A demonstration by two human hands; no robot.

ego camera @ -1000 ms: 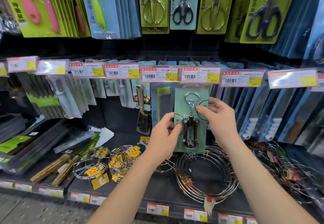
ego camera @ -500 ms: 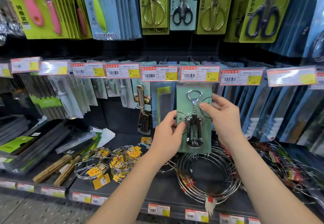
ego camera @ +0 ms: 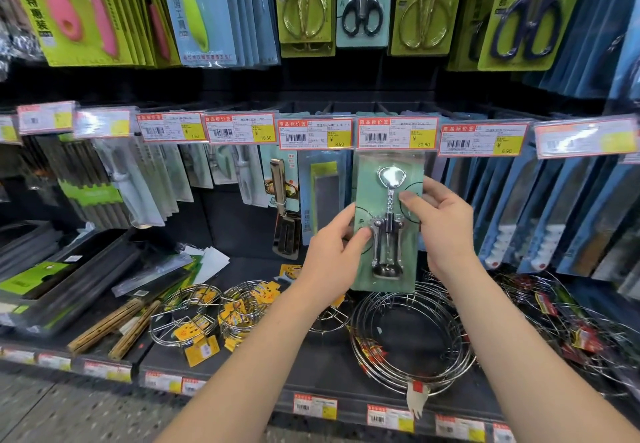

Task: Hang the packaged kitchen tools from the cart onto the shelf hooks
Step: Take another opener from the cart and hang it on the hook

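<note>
As both hands pinch it, corkscrew pack upright, ring uppermost

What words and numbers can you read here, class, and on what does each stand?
"20.90": price tag above the corkscrew pack
"8.50": second tag, left of it
"18.50": third tag, further left
"7.50": fourth tag, further left
"6.90": fifth tag, right of first
"商品标价签": red heading on those tags
"特惠装": pink peeler pack
Bottom shelf labels, everything else: too small.

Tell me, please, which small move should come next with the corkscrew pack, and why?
Probably push the corkscrew pack back onto the hook behind the 20.90 price tag: the left hand and right hand both grip it, its top sits under that tag, and the hook is hidden.
</note>
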